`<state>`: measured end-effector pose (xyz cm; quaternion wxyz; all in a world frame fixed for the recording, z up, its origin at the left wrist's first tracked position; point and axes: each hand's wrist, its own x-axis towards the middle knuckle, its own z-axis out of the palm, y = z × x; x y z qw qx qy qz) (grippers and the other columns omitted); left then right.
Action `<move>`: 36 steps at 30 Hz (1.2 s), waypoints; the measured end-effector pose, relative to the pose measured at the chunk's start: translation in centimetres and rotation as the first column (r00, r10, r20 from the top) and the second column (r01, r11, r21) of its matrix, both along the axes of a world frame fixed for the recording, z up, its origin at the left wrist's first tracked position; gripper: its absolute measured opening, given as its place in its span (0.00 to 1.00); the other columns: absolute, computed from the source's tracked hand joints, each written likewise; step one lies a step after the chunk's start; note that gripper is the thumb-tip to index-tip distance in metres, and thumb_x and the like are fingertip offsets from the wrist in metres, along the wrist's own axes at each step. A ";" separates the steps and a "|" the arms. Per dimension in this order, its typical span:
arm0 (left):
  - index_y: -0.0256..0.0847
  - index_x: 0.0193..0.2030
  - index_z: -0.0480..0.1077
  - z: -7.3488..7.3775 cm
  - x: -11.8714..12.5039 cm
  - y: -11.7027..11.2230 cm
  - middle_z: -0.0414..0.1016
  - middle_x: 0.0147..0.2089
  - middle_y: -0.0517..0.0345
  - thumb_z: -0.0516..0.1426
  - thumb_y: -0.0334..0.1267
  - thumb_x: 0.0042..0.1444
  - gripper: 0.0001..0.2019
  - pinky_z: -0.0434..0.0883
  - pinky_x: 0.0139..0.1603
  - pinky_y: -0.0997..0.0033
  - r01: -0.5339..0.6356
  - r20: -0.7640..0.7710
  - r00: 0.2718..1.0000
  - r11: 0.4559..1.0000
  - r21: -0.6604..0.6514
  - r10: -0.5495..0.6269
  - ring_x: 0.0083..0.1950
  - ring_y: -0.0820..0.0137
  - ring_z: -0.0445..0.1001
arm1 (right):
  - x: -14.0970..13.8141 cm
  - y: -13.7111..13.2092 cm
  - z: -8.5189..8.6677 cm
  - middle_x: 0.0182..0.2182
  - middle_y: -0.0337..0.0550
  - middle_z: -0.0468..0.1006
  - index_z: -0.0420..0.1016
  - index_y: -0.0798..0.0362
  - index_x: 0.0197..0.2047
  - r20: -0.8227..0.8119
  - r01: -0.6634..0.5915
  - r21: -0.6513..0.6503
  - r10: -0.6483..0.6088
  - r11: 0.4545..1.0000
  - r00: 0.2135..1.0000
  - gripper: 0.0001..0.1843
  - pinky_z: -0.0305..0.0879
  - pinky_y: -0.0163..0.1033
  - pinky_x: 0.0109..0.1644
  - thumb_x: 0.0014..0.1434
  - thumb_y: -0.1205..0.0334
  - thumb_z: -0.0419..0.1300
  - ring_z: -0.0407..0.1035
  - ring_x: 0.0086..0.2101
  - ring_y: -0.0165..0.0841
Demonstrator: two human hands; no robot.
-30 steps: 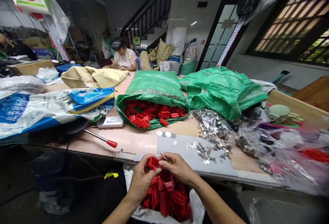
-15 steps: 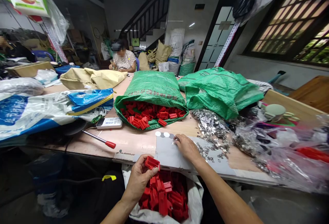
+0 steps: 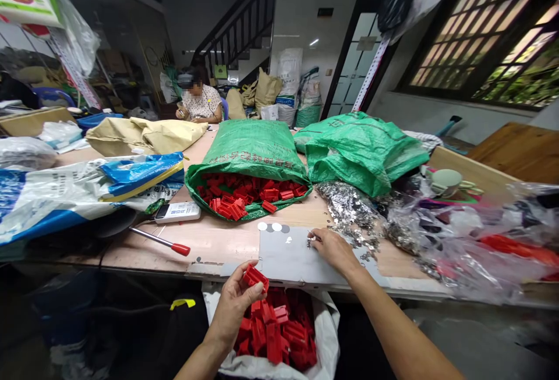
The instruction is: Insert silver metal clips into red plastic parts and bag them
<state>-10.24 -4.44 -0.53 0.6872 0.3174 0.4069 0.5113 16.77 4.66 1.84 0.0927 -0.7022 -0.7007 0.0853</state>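
Observation:
My left hand [image 3: 233,301] is closed around a red plastic block-shaped part [image 3: 255,277] with a hollow side, above the mouth of a white sack [image 3: 328,333]. Many similar red parts [image 3: 274,339] fill that sack. Over a grey sheet [image 3: 279,260] at the table's edge, my right hand [image 3: 335,250] pinches a small metal piece [image 3: 311,237]; its exact shape is too small to make out. Small silvery metal pieces [image 3: 356,217] lie heaped just beyond this hand. One small pale piece [image 3: 288,240] lies alone on the sheet, near white and grey discs [image 3: 276,227].
A green woven sack [image 3: 257,141] of red parts lies open ahead, with another green sack [image 3: 367,150] beside it. Clear plastic bags [image 3: 471,258] crowd the right. A red-tipped rod [image 3: 180,249] and a white device [image 3: 178,212] lie left. A person [image 3: 203,103] sits across.
My right hand has moved a little right and nearer over the grey sheet. A small pale piece now shows alone there. My left hand still holds the red part, tilted slightly differently.

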 end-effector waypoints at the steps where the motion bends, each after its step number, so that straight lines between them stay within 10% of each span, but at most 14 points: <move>1: 0.41 0.52 0.71 0.0 0.0 0.0 0.78 0.37 0.54 0.69 0.44 0.42 0.29 0.74 0.45 0.65 0.005 0.000 1.000 1.000 0.001 -0.005 0.41 0.65 0.76 | -0.2 0.0 -0.1 0.39 0.42 0.77 0.76 0.49 0.40 0.002 -0.005 -0.002 0.005 1.000 1.000 0.10 0.57 0.35 0.39 0.57 0.66 0.56 0.70 0.40 0.35; 13: 0.41 0.50 0.71 0.7 -0.8 -0.2 0.78 0.36 0.56 0.68 0.42 0.42 0.26 0.74 0.44 0.67 -0.025 0.013 1.000 1.000 0.013 0.025 0.38 0.68 0.76 | -1.1 0.2 -0.3 0.34 0.42 0.75 0.73 0.51 0.31 -0.026 0.029 0.038 -0.028 0.999 0.999 0.05 0.55 0.35 0.36 0.56 0.66 0.56 0.69 0.36 0.34; 21: 0.42 0.46 0.72 2.0 -0.6 -0.9 0.79 0.39 0.55 0.66 0.38 0.46 0.19 0.72 0.45 0.70 -0.067 -0.229 0.962 0.944 0.324 0.147 0.39 0.67 0.76 | -1.9 -0.6 0.6 0.32 0.40 0.75 0.69 0.50 0.38 -0.206 0.027 0.098 -0.007 0.995 0.979 0.08 0.59 0.35 0.37 0.61 0.57 0.52 0.68 0.33 0.33; 28: 0.44 0.48 0.75 1.7 -0.6 -1.3 0.78 0.46 0.49 0.66 0.38 0.47 0.19 0.70 0.52 0.63 -0.033 -0.387 0.894 0.893 0.449 0.227 0.45 0.60 0.76 | -6.9 -5.0 3.2 0.23 0.34 0.67 0.70 0.52 0.33 -0.691 -0.224 0.105 0.233 0.969 0.685 0.14 0.57 0.33 0.30 0.59 0.49 0.56 0.60 0.25 0.28; 36: 0.43 0.61 0.64 3.1 -0.1 -0.8 0.75 0.38 0.57 0.64 0.42 0.51 0.30 0.73 0.39 0.69 0.060 0.034 0.997 0.987 0.147 -0.065 0.35 0.69 0.75 | -9.9 -7.9 4.0 0.25 0.35 0.71 0.71 0.52 0.36 -0.716 -0.311 0.135 0.310 0.941 0.625 0.10 0.58 0.32 0.30 0.62 0.55 0.55 0.61 0.25 0.27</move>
